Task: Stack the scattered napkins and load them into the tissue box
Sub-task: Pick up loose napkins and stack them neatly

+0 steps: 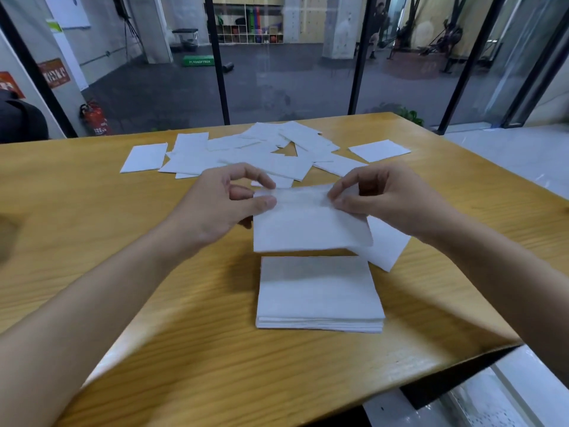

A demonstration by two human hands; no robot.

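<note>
Pinching one napkin by its top corners, the left hand and right hand hold it raised over the wooden surface, fingers clamped on its upper edge. A squared stack lies nearer the person; loose napkins lie scattered across the far side.

Head view, forward-down, close over table; edges probably distorted.
</note>
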